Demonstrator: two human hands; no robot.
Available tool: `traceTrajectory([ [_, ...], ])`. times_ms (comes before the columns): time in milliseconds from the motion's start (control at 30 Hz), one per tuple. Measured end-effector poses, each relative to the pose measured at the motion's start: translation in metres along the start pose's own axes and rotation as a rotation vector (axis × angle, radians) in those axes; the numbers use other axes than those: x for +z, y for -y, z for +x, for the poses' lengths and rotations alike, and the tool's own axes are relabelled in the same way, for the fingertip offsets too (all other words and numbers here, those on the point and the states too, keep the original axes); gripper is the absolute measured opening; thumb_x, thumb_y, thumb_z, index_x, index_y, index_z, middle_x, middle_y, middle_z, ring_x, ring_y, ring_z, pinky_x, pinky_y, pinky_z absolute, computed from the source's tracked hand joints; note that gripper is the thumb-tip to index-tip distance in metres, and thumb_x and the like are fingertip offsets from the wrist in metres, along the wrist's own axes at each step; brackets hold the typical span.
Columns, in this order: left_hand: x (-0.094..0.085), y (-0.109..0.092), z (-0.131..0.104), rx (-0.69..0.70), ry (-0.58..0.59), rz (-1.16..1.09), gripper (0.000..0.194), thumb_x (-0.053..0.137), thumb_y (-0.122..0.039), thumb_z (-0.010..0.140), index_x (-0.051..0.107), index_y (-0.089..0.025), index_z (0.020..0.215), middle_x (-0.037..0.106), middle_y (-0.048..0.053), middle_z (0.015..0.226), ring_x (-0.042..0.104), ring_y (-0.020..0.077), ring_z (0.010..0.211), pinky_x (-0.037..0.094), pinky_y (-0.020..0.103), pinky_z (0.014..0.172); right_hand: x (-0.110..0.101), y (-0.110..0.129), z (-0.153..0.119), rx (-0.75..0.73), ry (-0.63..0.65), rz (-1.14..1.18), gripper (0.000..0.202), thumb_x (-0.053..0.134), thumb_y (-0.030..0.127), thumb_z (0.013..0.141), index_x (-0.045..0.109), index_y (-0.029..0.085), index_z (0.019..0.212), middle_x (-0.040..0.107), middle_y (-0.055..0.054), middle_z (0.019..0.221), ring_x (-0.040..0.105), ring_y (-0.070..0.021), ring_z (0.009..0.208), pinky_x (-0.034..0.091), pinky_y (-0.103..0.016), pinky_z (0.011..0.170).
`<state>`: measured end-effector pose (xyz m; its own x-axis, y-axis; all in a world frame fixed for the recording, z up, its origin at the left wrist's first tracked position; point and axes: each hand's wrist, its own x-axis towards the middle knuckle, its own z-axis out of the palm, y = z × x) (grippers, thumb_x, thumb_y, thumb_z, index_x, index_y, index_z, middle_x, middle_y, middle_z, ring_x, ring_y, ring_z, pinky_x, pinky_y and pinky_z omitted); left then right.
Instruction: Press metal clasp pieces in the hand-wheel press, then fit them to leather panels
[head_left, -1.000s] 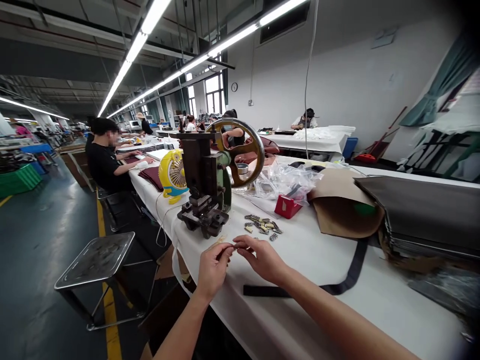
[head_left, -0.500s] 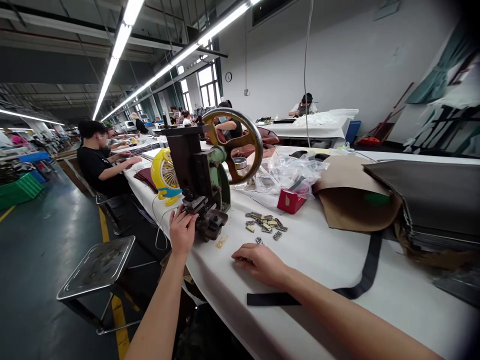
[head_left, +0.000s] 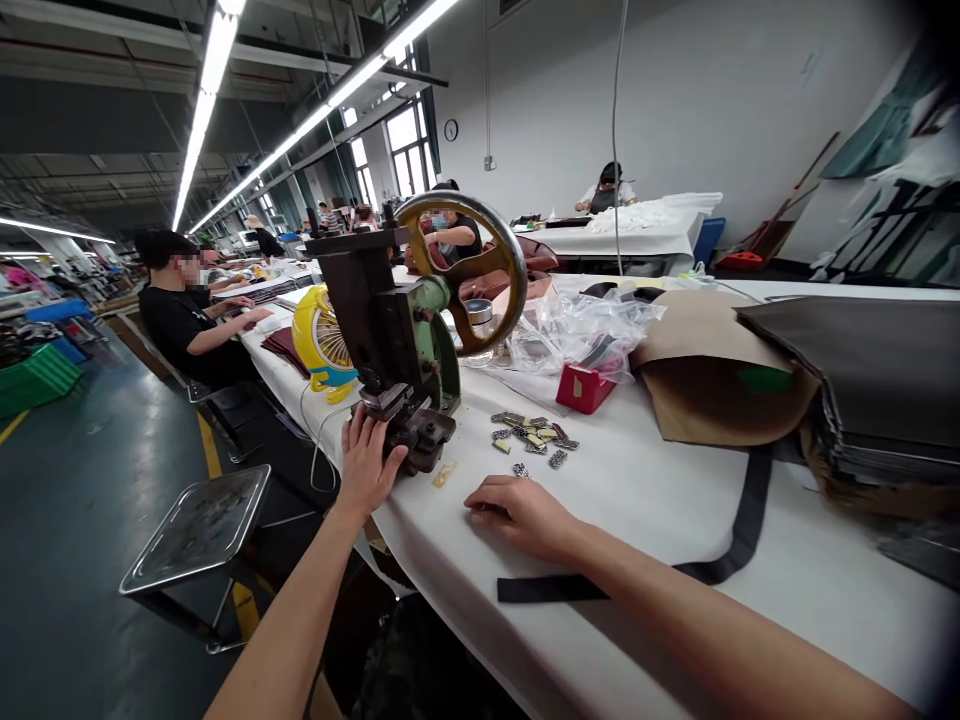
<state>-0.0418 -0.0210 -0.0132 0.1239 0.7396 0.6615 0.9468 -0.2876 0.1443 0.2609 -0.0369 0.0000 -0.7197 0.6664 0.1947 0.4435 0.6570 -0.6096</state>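
A hand press [head_left: 367, 330] with a dark metal body, green frame and large handwheel [head_left: 514, 290] stands at the table's edge. My left hand [head_left: 367, 465] lies against the press's lower block, fingers stretched and thumb apart, with nothing visible in it. On the white tabletop rests my right hand [head_left: 517, 510], its fingers bent and close together; what they hold, if anything, is hidden. Just beyond that hand sits a small patterned metal piece [head_left: 521, 470]. Several more metal pieces [head_left: 534, 433], some with a pale yellow side, lie in a loose heap. A black strap [head_left: 551, 589] passes under my right forearm.
A red tape dispenser [head_left: 585, 388], clear plastic bags [head_left: 577, 330], and an open brown paper wrapper [head_left: 690, 400] lie farther back. Dark stacked sheets [head_left: 885, 390] stand right. A yellow fan [head_left: 319, 335] is behind the press. A metal stool [head_left: 199, 525] and a seated co-worker [head_left: 180, 310] are left.
My left hand has turned against the press block, its thumb now spread to the right. My right hand stays in nearly the same place. The view has tilted slightly downward.
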Motion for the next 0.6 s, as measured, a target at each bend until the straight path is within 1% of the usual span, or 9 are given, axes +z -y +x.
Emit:
traceTrajectory([
  [133,-0.018,0.007,0.011,0.026,0.112,0.044,0.057,0.042,-0.056,0.100,0.048,-0.025,0.147,0.050,0.010,0.150,0.018,0.0365,0.153,0.021,0.062,0.121,0.005,0.003,-0.005,0.004,0.007,0.007,0.024,0.060,0.029,0.095,0.075,0.025,0.112,0.074,-0.004,0.109,0.068,-0.0215,0.096,0.053,-0.032,0.087],
  [200,-0.014,0.007,0.008,0.019,0.104,0.016,0.056,0.041,-0.054,0.101,0.046,-0.025,0.148,0.048,0.011,0.152,0.020,0.0344,0.153,0.023,0.061,0.121,-0.012,0.007,0.005,-0.002,-0.002,-0.025,0.024,0.059,0.031,0.095,0.076,0.023,0.110,0.075,-0.006,0.105,0.069,-0.0225,0.091,0.054,-0.033,0.083],
  [267,-0.001,0.003,0.001,-0.038,-0.002,-0.036,0.060,0.040,-0.055,0.101,0.041,-0.020,0.150,0.043,0.015,0.155,0.023,0.0335,0.152,0.023,0.061,0.121,-0.054,0.014,0.035,-0.044,-0.121,-0.109,0.025,0.059,0.034,0.095,0.075,0.024,0.111,0.075,-0.007,0.105,0.069,-0.0248,0.092,0.056,-0.038,0.083],
  [367,0.022,-0.007,-0.009,-0.166,-0.262,-0.134,0.064,0.039,-0.057,0.101,0.040,-0.013,0.146,0.038,0.020,0.155,0.025,0.0329,0.151,0.023,0.060,0.122,-0.153,0.024,0.115,-0.119,-0.533,-0.242,0.033,0.057,0.034,0.096,0.068,0.025,0.125,0.069,-0.009,0.119,0.064,-0.0289,0.109,0.051,-0.049,0.099],
  [433,0.032,-0.012,-0.013,-0.200,-0.347,-0.176,0.059,0.038,-0.058,0.101,0.044,-0.014,0.140,0.038,0.020,0.155,0.025,0.0320,0.150,0.023,0.058,0.122,-0.215,0.024,0.174,-0.040,-0.768,-0.290,0.046,0.059,0.038,0.096,0.056,0.023,0.139,0.063,-0.012,0.127,0.056,-0.0331,0.121,0.042,-0.058,0.107],
  [467,0.035,-0.014,-0.013,-0.201,-0.357,-0.184,0.057,0.038,-0.058,0.101,0.045,-0.015,0.138,0.039,0.019,0.155,0.025,0.0317,0.150,0.023,0.057,0.122,-0.237,0.019,0.198,0.040,-0.822,-0.264,0.048,0.055,0.042,0.098,0.053,0.021,0.141,0.062,-0.014,0.126,0.055,-0.0347,0.122,0.041,-0.060,0.106],
  [500,0.036,-0.014,-0.013,-0.200,-0.356,-0.187,0.056,0.038,-0.058,0.101,0.046,-0.015,0.137,0.039,0.019,0.154,0.025,0.0316,0.150,0.023,0.057,0.122,-0.249,0.011,0.217,0.104,-0.892,-0.228,0.048,0.048,0.043,0.101,0.051,0.020,0.142,0.061,-0.014,0.124,0.055,-0.0355,0.121,0.040,-0.062,0.105],
  [533,0.036,-0.014,-0.013,-0.199,-0.352,-0.188,0.056,0.039,-0.058,0.100,0.046,-0.016,0.136,0.038,0.019,0.154,0.025,0.0317,0.150,0.023,0.057,0.122,-0.251,0.000,0.229,0.150,-0.963,-0.192,0.047,0.043,0.045,0.103,0.050,0.020,0.142,0.061,-0.014,0.123,0.055,-0.0357,0.119,0.040,-0.062,0.104],
  [600,0.034,-0.013,-0.012,-0.202,-0.347,-0.190,0.055,0.038,-0.058,0.101,0.046,-0.016,0.135,0.038,0.019,0.155,0.025,0.0318,0.150,0.024,0.057,0.122,-0.230,-0.027,0.233,0.167,-1.100,-0.099,0.049,0.032,0.049,0.105,0.047,0.021,0.141,0.060,-0.014,0.123,0.056,-0.0341,0.117,0.041,-0.060,0.103],
])
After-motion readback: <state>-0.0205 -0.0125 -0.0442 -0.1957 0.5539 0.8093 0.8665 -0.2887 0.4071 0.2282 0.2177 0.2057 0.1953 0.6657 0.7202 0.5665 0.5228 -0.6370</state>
